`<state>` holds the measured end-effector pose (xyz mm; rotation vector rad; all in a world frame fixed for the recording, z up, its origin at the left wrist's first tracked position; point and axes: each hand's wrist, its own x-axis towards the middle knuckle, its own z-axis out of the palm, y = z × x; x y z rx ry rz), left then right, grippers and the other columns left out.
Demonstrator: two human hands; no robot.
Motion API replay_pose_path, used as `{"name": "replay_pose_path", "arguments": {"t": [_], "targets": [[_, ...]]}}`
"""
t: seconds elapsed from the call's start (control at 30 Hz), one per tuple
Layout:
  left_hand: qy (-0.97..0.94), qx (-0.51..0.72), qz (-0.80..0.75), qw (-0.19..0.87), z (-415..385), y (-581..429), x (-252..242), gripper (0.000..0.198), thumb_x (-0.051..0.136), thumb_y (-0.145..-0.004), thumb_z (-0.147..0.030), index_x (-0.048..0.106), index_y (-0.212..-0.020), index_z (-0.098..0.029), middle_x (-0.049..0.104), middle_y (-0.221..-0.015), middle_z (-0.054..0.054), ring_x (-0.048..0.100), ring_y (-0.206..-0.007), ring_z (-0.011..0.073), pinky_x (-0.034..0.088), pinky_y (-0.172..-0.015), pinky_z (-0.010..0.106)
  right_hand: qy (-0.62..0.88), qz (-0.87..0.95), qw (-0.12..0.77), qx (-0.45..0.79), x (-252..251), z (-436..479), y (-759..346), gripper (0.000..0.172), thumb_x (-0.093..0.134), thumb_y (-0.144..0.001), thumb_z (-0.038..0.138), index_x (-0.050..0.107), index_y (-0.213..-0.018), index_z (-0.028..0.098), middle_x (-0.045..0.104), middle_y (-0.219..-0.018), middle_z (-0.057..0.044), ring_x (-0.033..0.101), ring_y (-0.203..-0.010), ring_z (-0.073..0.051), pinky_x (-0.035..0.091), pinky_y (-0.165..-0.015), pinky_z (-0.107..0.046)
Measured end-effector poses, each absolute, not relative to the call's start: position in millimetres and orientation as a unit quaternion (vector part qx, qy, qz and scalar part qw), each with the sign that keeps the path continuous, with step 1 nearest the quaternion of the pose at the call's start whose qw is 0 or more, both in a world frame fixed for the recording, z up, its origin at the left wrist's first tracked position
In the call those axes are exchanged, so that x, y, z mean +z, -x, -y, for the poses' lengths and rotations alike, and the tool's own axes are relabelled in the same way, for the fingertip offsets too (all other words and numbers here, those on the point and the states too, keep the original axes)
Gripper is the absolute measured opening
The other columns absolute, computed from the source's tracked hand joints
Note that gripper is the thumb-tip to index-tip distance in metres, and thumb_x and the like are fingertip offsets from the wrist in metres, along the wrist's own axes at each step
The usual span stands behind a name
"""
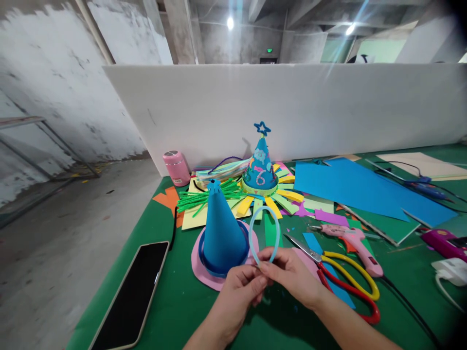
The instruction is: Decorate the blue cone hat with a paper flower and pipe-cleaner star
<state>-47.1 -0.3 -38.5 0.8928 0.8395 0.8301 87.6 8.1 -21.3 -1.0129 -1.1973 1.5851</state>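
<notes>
Both hands meet low in the middle of the view. My left hand (pixel 239 288) and my right hand (pixel 290 274) pinch the bottom of a light blue pipe-cleaner loop (pixel 264 234) that stands up as an oval ring. Just behind and left of it stands a plain blue paper cone hat (pixel 221 228) with a dark blue ring round its base, on a pink paper disc (pixel 204 270). Farther back is a decorated blue cone hat (pixel 260 167) with a star on top and a figure 6.
Red-and-yellow scissors (pixel 346 282) and a pink glue gun (pixel 352 240) lie right of my hands. A black phone (pixel 133 294) lies at left on the green table (pixel 175 306). Green pipe cleaners (pixel 204 197), coloured paper strips, a blue sheet (pixel 361 187), a pink canister (pixel 177 167), a white board behind.
</notes>
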Motion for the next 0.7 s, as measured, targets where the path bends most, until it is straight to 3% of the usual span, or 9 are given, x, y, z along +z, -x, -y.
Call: {"name": "replay_pose_path", "arguments": {"t": [0.23, 0.4, 0.53, 0.7], "targets": [[-0.329, 0.383, -0.324, 0.8, 2, 45, -41, 0.019, 0.067, -0.063, -0.027, 0.058, -0.058, -0.01, 0.042, -0.045, -0.004, 0.031, -0.041, 0.0045, 0.015, -0.044, 0.023, 0.404, 0.492, 0.429, 0.641, -29, -9, -92, 0.02, 0.062, -0.07, 0.032, 0.052, -0.068, 0.016, 0.048, -0.057, 0.005, 0.044, -0.052, -0.008, 0.035, -0.05, -0.021], [-0.364, 0.374, -0.356, 0.775, 1, 46, -40, 0.026, 0.067, -0.06, -0.032, 0.054, -0.055, -0.011, 0.037, -0.044, -0.006, 0.027, -0.042, 0.0049, 0.014, -0.043, 0.023, 0.434, 0.545, 0.409, 0.59, -28, -5, -94, 0.02, 0.058, -0.073, 0.032, 0.046, -0.067, 0.017, 0.04, -0.053, 0.007, 0.038, -0.048, -0.008, 0.029, -0.044, -0.02], [-0.507, 0.378, -0.468, 0.617, 1, 45, -36, 0.025, 0.058, -0.068, -0.031, 0.049, -0.052, -0.014, 0.037, -0.047, -0.005, 0.03, -0.046, 0.0073, 0.021, -0.044, 0.022, 0.492, 0.605, 0.407, 0.476, -28, -5, -91, 0.02, 0.053, -0.077, 0.029, 0.045, -0.063, 0.018, 0.035, -0.051, 0.007, 0.033, -0.047, -0.008, 0.024, -0.042, -0.02], [-0.718, 0.375, -0.521, 0.267, 7, 40, -41, 0.021, 0.043, -0.076, -0.014, 0.05, -0.055, -0.015, 0.048, -0.053, 0.001, 0.042, -0.052, 0.0128, 0.031, -0.05, 0.024, 0.528, 0.595, 0.412, 0.444, -37, -6, -82, 0.024, 0.05, -0.079, 0.034, 0.044, -0.061, 0.019, 0.035, -0.05, 0.007, 0.032, -0.045, -0.009, 0.025, -0.041, -0.02]]}}
